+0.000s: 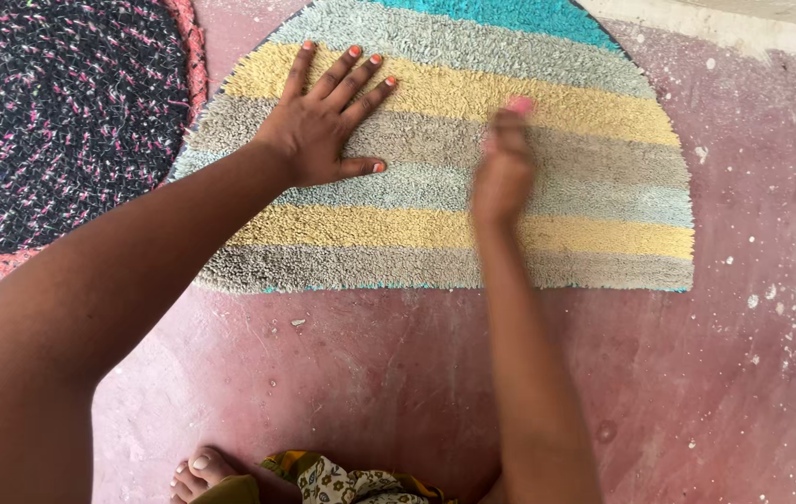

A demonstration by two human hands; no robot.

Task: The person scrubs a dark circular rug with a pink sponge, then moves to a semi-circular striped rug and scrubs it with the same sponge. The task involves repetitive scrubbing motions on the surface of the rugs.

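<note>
Left hand [323, 126] lies flat, released, on the half-round striped shaggy bath mat [594, 177] at 12 o'clock on the maroon floor [370, 373]. Right hand [502, 168] is blurred; grip undeterminable. Keep the left palm pressing evenly.

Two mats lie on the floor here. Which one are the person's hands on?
The striped half-round mat, banded yellow, grey and teal. The left hand lies flat on it and the blurred right hand is over it. The dark round braided mat at the left lies untouched.
</note>
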